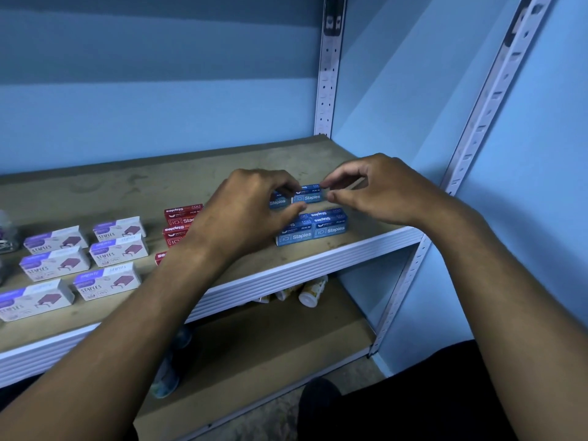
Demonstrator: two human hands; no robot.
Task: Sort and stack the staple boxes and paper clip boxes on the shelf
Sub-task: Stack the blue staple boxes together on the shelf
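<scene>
On the wooden shelf [178, 186], my left hand [245, 211] pinches a small blue staple box [308, 195] by its left end, and a second blue box [277, 202] lies partly hidden behind that hand. My right hand [378, 192] pinches the same box at its right end with thumb and forefinger. Just in front, several blue staple boxes [313, 229] lie packed side by side. Red staple boxes [181, 214] sit to the left, partly covered by my left wrist. Several white-and-purple staple boxes [117, 249] fill the left of the shelf in rows.
A white metal upright [327, 74] stands at the shelf's back right corner and another upright [477, 128] at the front right. The shelf's white front rail [286, 272] runs below the boxes. On the lower shelf lie small patterned bottles [310, 291]. Clear containers [8, 230] sit far left.
</scene>
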